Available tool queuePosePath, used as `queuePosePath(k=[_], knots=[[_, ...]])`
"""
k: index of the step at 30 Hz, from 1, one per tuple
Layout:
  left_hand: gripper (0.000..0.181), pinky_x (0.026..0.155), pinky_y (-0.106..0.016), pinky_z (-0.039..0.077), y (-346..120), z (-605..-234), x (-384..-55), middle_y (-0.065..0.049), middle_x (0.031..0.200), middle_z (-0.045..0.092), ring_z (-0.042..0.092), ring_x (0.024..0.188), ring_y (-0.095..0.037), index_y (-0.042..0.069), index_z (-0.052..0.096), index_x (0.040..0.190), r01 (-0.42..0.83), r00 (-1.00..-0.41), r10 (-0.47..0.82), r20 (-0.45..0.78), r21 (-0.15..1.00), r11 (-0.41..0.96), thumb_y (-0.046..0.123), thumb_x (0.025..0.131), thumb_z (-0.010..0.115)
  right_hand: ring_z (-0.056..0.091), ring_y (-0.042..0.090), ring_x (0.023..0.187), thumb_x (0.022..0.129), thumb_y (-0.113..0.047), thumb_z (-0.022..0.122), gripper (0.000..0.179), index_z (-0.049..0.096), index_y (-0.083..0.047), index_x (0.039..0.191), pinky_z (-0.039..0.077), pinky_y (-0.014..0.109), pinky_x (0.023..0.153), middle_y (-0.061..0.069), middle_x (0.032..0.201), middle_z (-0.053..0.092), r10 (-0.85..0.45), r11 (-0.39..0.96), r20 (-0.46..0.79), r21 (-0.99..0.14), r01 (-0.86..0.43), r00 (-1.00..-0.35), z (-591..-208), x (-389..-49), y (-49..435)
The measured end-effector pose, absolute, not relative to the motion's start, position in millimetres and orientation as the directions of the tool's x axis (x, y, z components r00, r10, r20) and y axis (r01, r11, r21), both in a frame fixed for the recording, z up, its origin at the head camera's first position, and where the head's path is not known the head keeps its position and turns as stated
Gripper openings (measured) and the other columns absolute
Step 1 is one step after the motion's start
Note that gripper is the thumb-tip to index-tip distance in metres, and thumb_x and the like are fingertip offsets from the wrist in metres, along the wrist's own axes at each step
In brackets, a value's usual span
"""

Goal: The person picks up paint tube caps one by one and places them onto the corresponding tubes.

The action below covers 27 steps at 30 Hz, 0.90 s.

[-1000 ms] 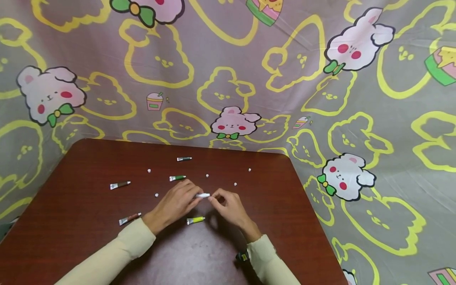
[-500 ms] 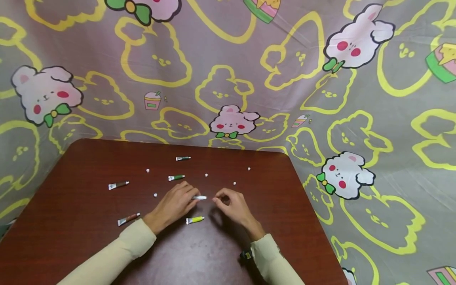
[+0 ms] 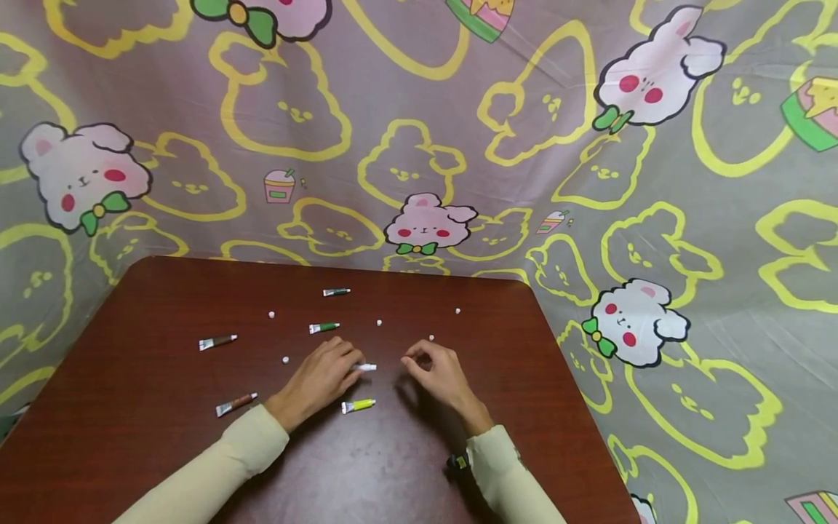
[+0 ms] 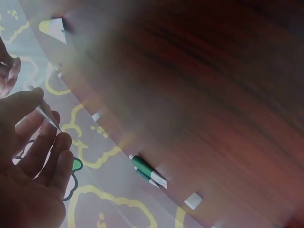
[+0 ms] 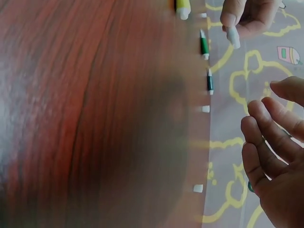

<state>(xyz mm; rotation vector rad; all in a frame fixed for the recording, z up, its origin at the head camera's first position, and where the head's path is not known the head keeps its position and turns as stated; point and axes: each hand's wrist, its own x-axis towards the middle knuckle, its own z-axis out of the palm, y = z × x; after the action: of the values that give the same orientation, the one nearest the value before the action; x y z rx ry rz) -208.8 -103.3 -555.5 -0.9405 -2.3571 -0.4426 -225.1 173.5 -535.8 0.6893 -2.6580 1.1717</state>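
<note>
My left hand [image 3: 319, 372] pinches a small white paint tube [image 3: 369, 367] between thumb and fingers, one end pointing toward my right hand. In the right wrist view that white tube hangs down from the fingertips. My right hand [image 3: 441, 372] hovers a short way right of the tube, fingers bent; the right wrist view shows its thumb parted from the fingers and nothing visible between them. A yellow paint tube [image 3: 358, 406] lies on the table just in front of the left hand. Behind that hand lies a green paint tube [image 3: 324, 328].
Farther back is a dark green tube [image 3: 337, 292]. A dark brown tube [image 3: 218, 342] and a reddish-brown tube [image 3: 236, 405] lie at left. Several small white caps are scattered about, one [image 3: 431, 338] just behind the right hand. A patterned cloth [image 3: 419, 153] hangs behind the table.
My right hand has drawn away from the white tube's end, moving right. The left hand keeps its pinch on the tube, which has shifted slightly left and toward me.
</note>
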Motion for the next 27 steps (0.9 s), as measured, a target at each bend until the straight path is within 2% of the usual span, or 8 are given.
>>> queuePosePath(k=[8, 15, 19, 27], knots=[[0.02, 0.08, -0.039, 0.053, -103, -558, -207, -0.001, 0.093, 0.07, 0.06, 0.088, -0.021, 0.013, 0.075, 0.097, 0.685, -0.624, 0.508, 0.594, 0.103, 0.722, 0.02, 0.088, 0.091, 0.076, 0.016, 0.086, 0.098, -0.018, 0.08, 0.005, 0.078, -0.013, 0.099, 0.064, 0.031, 0.079, 0.002, 0.096, 0.08, -0.341, 0.619, 0.34, -0.62, -0.481, -0.876, -542, -233, 179], [0.019, 0.083, -0.039, 0.053, -104, -561, -206, -0.003, 0.093, 0.067, 0.058, 0.086, -0.023, 0.011, 0.075, 0.098, 0.668, -0.656, 0.508, 0.558, 0.116, 0.735, 0.017, 0.088, 0.09, 0.073, 0.01, 0.084, 0.097, -0.021, 0.08, 0.006, 0.079, -0.016, 0.1, 0.06, 0.026, 0.079, -0.002, 0.095, 0.08, -0.313, 0.652, 0.318, -0.613, -0.446, -0.895, -543, -240, 186], [0.02, 0.082, -0.039, 0.053, -103, -562, -205, -0.003, 0.094, 0.068, 0.059, 0.088, -0.024, 0.011, 0.075, 0.097, 0.656, -0.68, 0.516, 0.52, 0.119, 0.745, 0.019, 0.088, 0.091, 0.074, 0.01, 0.085, 0.097, -0.023, 0.081, 0.009, 0.079, -0.015, 0.101, 0.059, 0.027, 0.081, -0.003, 0.095, 0.08, -0.304, 0.671, 0.294, -0.61, -0.423, -0.906, -545, -244, 190], [0.021, 0.079, -0.04, 0.052, -101, -566, -203, -0.003, 0.094, 0.069, 0.06, 0.09, -0.024, 0.012, 0.074, 0.096, 0.649, -0.691, 0.519, 0.502, 0.116, 0.752, 0.02, 0.087, 0.091, 0.074, 0.012, 0.086, 0.095, -0.022, 0.081, 0.008, 0.08, -0.016, 0.101, 0.059, 0.03, 0.082, -0.003, 0.095, 0.081, -0.291, 0.691, 0.308, -0.588, -0.422, -0.906, -548, -253, 197]])
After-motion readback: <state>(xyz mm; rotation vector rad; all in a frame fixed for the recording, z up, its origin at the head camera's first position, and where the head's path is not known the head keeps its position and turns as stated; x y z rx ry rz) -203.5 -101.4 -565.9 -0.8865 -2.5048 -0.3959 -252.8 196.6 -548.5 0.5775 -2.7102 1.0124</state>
